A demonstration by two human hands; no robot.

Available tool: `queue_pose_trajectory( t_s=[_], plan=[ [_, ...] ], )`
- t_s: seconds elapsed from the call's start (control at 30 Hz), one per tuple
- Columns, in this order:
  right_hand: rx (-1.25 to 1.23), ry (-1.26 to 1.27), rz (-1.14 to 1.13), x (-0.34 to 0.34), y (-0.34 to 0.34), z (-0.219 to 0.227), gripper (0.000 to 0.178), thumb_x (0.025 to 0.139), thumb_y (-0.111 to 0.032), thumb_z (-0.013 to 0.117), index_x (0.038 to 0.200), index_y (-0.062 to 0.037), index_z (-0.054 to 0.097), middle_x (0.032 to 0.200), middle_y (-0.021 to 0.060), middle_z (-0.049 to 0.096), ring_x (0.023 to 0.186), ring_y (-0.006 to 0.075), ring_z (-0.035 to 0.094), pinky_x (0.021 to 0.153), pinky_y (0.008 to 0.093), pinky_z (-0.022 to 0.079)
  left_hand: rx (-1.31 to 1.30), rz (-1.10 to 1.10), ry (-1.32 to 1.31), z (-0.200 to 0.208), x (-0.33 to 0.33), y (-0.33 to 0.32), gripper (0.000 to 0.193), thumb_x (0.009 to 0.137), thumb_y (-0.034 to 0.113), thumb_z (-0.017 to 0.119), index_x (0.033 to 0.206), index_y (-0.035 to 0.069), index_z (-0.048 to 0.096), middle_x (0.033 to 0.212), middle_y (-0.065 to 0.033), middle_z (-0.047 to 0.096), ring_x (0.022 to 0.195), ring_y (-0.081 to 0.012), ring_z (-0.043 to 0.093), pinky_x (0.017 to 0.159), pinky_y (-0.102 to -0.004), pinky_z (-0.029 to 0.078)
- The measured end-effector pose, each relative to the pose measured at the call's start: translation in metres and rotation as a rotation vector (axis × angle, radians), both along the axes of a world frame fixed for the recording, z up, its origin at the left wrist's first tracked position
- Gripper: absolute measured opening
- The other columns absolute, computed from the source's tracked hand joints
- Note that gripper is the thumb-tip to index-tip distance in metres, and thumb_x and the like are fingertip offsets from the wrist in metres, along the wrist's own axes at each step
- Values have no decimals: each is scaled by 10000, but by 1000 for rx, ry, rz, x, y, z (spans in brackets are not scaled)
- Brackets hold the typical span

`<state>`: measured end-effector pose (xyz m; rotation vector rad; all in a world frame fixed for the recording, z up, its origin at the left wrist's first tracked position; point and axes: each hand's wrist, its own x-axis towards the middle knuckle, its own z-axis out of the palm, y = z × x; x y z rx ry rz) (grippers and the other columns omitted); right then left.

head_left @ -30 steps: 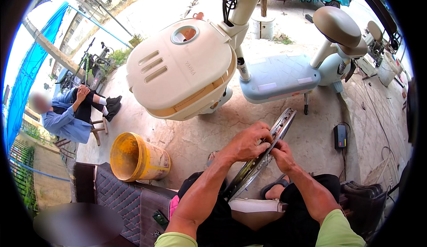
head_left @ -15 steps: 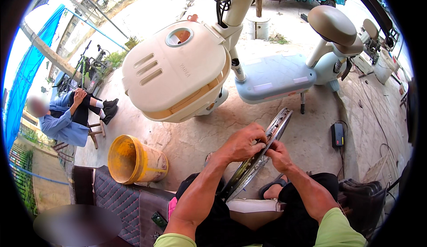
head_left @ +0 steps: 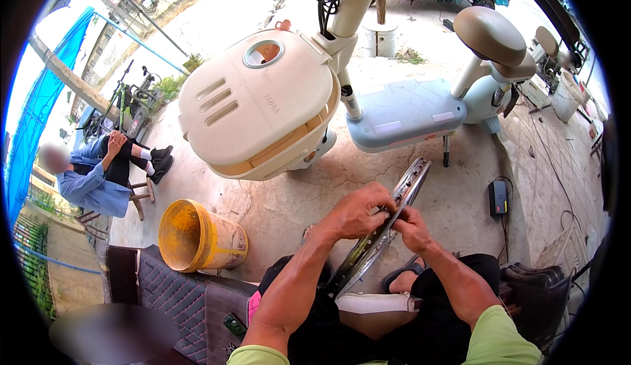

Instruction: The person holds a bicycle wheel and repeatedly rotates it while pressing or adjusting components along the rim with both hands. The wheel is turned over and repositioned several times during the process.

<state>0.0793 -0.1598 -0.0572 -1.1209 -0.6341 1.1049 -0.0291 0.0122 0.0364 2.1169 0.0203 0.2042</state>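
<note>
A shiny metal wheel rim point(head_left: 412, 181) with small holes along its inner band stands tilted between my knees, seen nearly edge-on. Its lower part rests near my lap. My left hand point(head_left: 358, 214) is closed at the upper middle of the rim, thumb and fingertips pinched against it. From the other side, my right hand point(head_left: 413, 229) holds the rim with curled fingers, close to the left fingertips. Anything small between the fingertips is hidden.
Ahead stands a cream and pale-blue electric scooter point(head_left: 263, 102). A yellow bucket point(head_left: 204, 235) is at left, beside a quilted dark seat point(head_left: 174, 299). A black charger box point(head_left: 498, 198) with a cable lies at right. A person point(head_left: 98, 177) sits at far left.
My fingers shift very slightly at the rim. Both hands and the rim otherwise keep their places.
</note>
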Motion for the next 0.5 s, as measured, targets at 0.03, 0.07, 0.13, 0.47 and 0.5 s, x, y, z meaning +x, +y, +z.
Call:
queue_pose_trajectory(
  t_s=[0.03,0.07,0.13,0.47,0.5],
  plan=[
    [0,-3,3,-1,0,1,248,929,-7,596,1171,8,644,1077,15,673,1007,121,601,922,297,477,6,2,14,-1,0,1,177,834,121,646,991,56,698,1048,-116,628,1003,-301,611,896,-389,493],
    [-1,-6,7,-1,0,2,247,929,-9,596,1171,10,644,1078,15,673,1008,121,601,923,297,476,12,4,27,-2,1,1,176,833,121,647,989,57,698,1044,-116,629,999,-301,611,894,-388,493],
    [3,-3,-3,-2,1,3,246,930,-13,600,1171,11,644,1077,14,672,1006,117,599,920,295,476,12,6,41,-2,1,1,174,831,122,647,984,57,699,1036,-116,630,993,-300,611,890,-386,494],
    [29,22,13,1,1,-2,222,926,-25,614,1142,7,658,1055,2,663,993,104,587,899,282,468,-30,13,15,3,2,-2,160,805,66,668,959,33,689,987,-117,634,972,-297,605,883,-389,491],
    [29,22,17,1,0,-4,221,926,-24,614,1140,6,659,1052,2,663,992,103,587,897,280,468,-52,20,1,3,2,-3,158,794,40,678,951,23,685,980,-116,636,971,-295,600,885,-393,487]
  ],
)
